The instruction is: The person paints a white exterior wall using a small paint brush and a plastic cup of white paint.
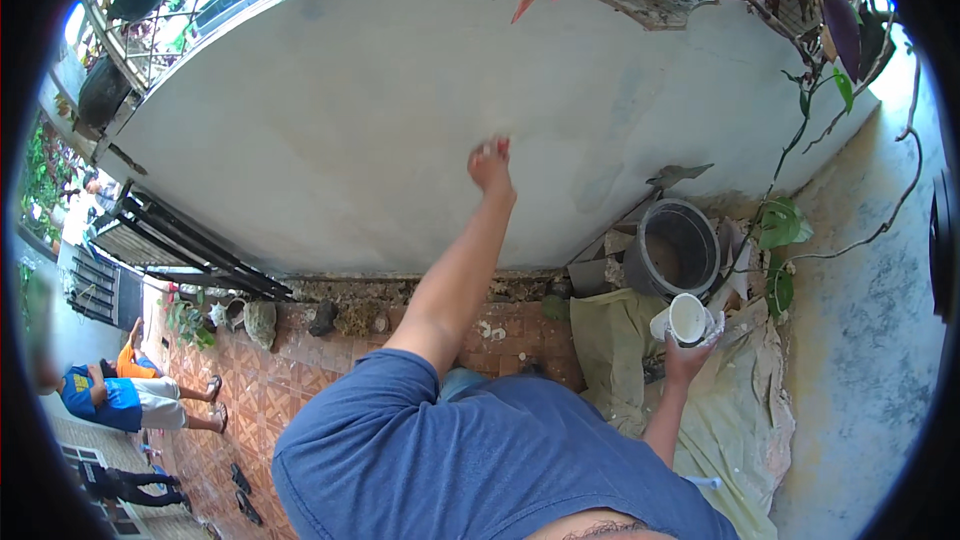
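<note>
My left hand [490, 162] reaches up and presses its bunched fingertips against the pale plastered wall [350, 130]. A small whitish bit shows at the fingers; whether the hand holds anything is unclear. Lower on the right, my right hand [685, 355] grips a small white cup [687, 319], whose open mouth faces up toward me. The cup hangs just in front of a grey bucket [672, 248] that stands at the wall's foot. My blue shirt fills the lower middle of the view.
A pale sheet [740, 400] covers the ground under the bucket. Terracotta tiles [280, 390] run left, with stones [260, 322] along the wall base. A black metal gate [170, 245] lies left. Two people [115, 395] sit at far left. Purple-leaved plants and a green vine [780, 225] hang at right.
</note>
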Tool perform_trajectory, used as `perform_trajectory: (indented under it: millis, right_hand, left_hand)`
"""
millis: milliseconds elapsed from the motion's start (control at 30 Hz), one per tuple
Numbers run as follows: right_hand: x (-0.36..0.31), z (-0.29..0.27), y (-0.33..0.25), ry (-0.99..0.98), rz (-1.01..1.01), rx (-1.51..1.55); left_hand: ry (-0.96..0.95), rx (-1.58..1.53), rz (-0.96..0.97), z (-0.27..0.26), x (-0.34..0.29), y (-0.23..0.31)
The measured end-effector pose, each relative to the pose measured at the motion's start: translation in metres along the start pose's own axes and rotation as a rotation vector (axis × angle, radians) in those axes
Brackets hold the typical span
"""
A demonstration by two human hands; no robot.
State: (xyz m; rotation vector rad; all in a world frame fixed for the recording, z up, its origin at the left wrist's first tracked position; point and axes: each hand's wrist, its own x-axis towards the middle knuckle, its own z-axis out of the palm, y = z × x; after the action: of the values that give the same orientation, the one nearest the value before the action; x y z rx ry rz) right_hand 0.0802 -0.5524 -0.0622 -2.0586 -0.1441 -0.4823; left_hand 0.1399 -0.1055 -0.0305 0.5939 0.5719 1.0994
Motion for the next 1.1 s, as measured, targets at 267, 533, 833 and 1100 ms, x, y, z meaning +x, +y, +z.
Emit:
perform_trajectory:
  millis: [267, 533, 833, 1100]
  right_hand:
    - [0.001, -0.005, 0.033, -0.04, -0.072, -0.007]
    - [0.007, 0.0, -0.001, -0.057, -0.071, -0.096]
    - [0.026, 0.02, 0.013, -0.172, -0.162, 0.007]
    - [0.02, 0.085, -0.049, -0.359, -0.224, 0.196]
  left_hand:
    - [-0.327, -0.286, 0.295, 0.133, -0.078, 0.135]
    - [-0.033, -0.094, 0.138, -0.002, -0.035, -0.004]
    - [0.062, -0.012, -0.227, -0.13, -0.078, 0.059]
    - [-0.115, -0.145, -0.081, -0.145, -0.087, 0.165]
